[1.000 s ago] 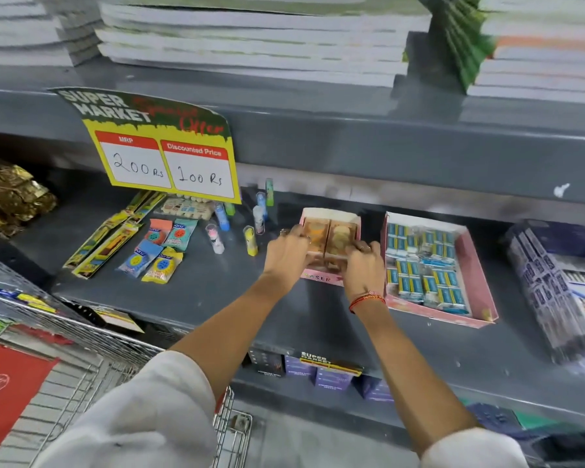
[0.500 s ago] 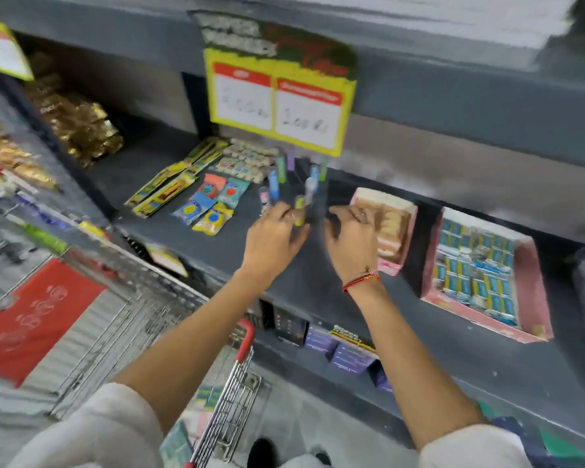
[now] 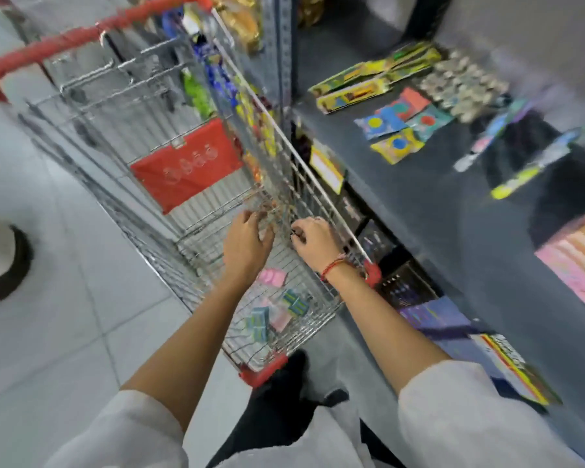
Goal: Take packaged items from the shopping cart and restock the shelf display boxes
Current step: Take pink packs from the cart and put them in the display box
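Note:
My left hand (image 3: 247, 243) hovers over the near end of the wire shopping cart (image 3: 196, 197), fingers spread and holding nothing. Just to its right, by the cart's shelf-side rim, my right hand (image 3: 314, 243) has its fingers curled in, and I see nothing in it. On the cart floor below lie a pink packet (image 3: 271, 277) and small blue-green packets (image 3: 294, 303). The pink display box (image 3: 578, 268) sits on the grey shelf (image 3: 436, 204) at the far right, partly cut off and blurred.
The cart has a red handle (image 3: 68, 40), a red flap (image 3: 186, 163) and snack packs at its far end. Coloured sachets (image 3: 399, 130), long yellow packs (image 3: 362, 86) and glue sticks (image 3: 517, 163) lie on the shelf. Boxes fill the lower shelf (image 3: 406, 285).
My view has swung left and down from the shelf to the cart. Both hands have left the pink display box and moved down over the cart's near end.

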